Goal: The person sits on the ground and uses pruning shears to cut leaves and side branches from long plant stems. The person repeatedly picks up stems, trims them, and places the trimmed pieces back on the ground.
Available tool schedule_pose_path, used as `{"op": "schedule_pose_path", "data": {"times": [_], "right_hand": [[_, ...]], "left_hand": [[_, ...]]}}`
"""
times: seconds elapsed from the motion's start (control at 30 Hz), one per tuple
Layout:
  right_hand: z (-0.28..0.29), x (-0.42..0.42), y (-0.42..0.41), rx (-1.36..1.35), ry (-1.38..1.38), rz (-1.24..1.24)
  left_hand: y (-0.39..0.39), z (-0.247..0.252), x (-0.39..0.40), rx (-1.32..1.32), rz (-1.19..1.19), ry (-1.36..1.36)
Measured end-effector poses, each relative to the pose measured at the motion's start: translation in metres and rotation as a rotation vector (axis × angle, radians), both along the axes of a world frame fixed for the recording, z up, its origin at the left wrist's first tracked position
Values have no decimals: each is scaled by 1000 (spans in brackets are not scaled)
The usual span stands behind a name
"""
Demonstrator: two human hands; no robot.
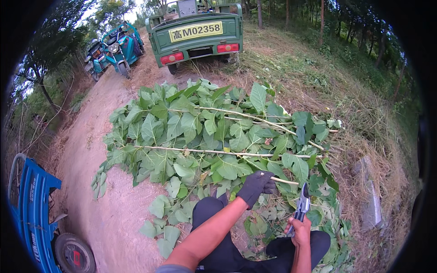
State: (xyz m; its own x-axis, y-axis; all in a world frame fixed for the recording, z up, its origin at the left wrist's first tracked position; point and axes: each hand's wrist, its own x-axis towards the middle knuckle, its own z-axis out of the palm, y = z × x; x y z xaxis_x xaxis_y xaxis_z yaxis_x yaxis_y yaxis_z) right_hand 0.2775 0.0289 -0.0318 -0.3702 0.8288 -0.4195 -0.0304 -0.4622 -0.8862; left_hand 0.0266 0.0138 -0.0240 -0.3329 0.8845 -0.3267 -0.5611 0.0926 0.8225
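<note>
My left hand (256, 188), in a dark glove, grips a thin pale stem (286, 181) whose cut end sticks out to the right. Bare and lower right, my right hand (299, 228) holds a pair of bypass pruning shears (303, 202) by the handles. The blades point up, close to the stem's right end but seemingly apart from it. Beyond both hands spreads a wide pile of leafy cut branches (205, 131). Across it lie long pale stems, one nearly level (218, 151) and another slanting (252, 116). More broad leaves (169, 235) lie around my knees.
A green cargo tricycle (198, 42) with a plate stands behind the pile. Teal three-wheelers (119, 49) are parked far left on the dirt path (92, 136). A blue cargo bed (32, 204) with a wheel (74, 253) is near left. A stone block (371, 204) lies in dry grass at right.
</note>
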Motion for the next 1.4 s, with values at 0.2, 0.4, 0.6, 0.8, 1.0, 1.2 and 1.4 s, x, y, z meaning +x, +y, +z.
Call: {"op": "schedule_pose_path", "data": {"times": [0.2,0.4,0.6,0.8,1.0,1.2,1.4], "right_hand": [[2,-8,-16,-31,34,248],[5,-13,-12,-2,-5,318],[25,-26,-9,169,-242,483],[27,-27,-8,213,-265,472],[30,-34,-8,221,-292,483],[41,-53,-12,211,-285,474],[29,-54,-17,222,-208,367]], "left_hand": [[-8,-4,-10,-18,110,-43],[-8,9,-18,-6,134,-9],[-17,13,-21,32,222,44],[-15,18,-15,70,195,-3],[-15,22,-16,36,177,-30],[-22,12,-23,51,148,-10],[-21,9,-23,19,50,-47]]}}
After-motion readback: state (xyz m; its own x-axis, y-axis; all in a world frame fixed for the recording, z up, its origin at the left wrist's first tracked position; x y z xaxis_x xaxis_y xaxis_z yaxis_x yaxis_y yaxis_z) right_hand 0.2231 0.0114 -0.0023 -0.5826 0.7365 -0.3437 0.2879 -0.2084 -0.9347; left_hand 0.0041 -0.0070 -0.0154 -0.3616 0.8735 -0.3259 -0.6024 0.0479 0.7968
